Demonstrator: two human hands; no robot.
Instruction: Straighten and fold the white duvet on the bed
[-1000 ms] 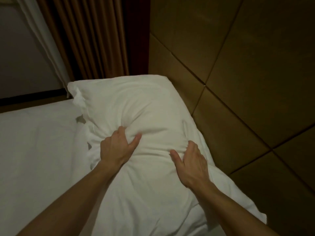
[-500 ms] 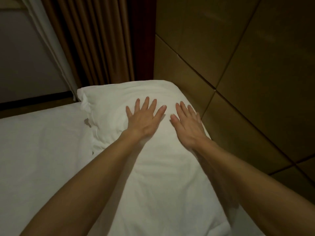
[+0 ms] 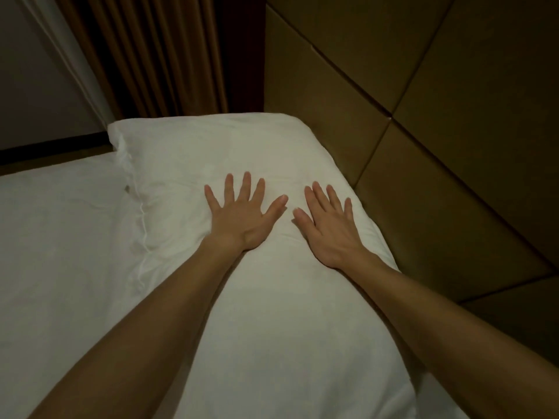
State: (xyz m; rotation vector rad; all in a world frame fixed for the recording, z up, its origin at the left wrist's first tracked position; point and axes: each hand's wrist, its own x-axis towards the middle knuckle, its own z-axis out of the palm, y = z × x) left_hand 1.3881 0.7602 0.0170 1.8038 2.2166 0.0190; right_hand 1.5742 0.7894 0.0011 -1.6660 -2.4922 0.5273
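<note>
Dimly, left hand and right hand press flat, grip open, holding nothing, on perhaps a pillow.

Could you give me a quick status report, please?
Left hand and right hand flat, pressing white pillow. Nothing gripped. No obstruction.

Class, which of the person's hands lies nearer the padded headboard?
Right. The right hand rests flat on the pillow beside the headboard; the left hand lies farther away, toward the bed's middle.
</note>
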